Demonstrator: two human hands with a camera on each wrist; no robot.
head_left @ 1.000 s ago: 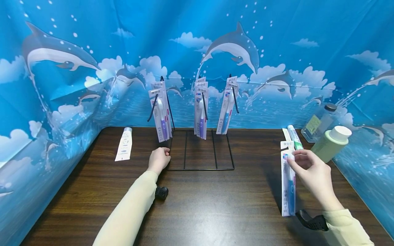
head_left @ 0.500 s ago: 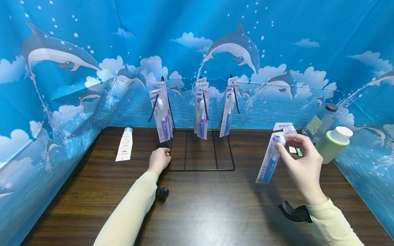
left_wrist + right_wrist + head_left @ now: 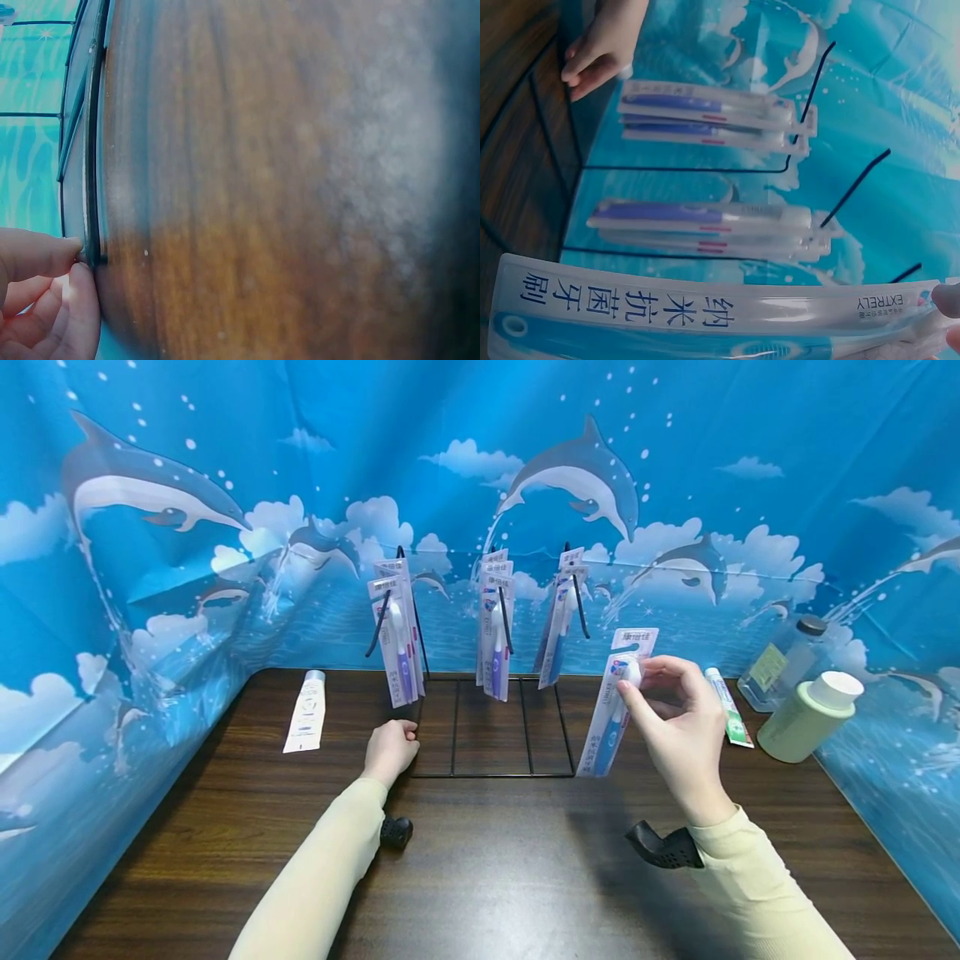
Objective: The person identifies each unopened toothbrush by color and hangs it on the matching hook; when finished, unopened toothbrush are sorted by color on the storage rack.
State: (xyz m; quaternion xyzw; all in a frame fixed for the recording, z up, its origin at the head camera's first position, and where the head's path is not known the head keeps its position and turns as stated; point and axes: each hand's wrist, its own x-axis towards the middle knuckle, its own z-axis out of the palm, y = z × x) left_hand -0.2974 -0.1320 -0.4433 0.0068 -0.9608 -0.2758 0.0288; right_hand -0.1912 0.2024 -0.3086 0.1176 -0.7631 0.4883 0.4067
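My right hand [image 3: 688,727] pinches a packaged blue toothbrush [image 3: 604,722] near its top, between thumb and fingers. The pack hangs tilted above the table, just right of a black wire display rack [image 3: 491,776]. In the right wrist view the toothbrush pack [image 3: 630,304] spans the bottom edge. My left hand [image 3: 392,752] holds the rack's left base wire; in the left wrist view thumb and finger [image 3: 45,255] pinch it at a corner. On the rack's hooks hang purple toothbrush packs at left [image 3: 395,647] and middle [image 3: 495,647], and blue toothbrush packs [image 3: 558,622] at right.
A white tube [image 3: 307,714] lies at the left of the wooden table [image 3: 480,877]. At the right are a green-and-white toothpaste tube [image 3: 729,708], a green bottle [image 3: 801,727] with a white cap and a clear bottle [image 3: 780,664]. A blue dolphin curtain [image 3: 450,410] stands behind.
My right hand has carried the toothbrush pack leftward from the right side toward the rack, tilting it on the way. The toothpaste tube is uncovered again. My left hand stays on the rack.
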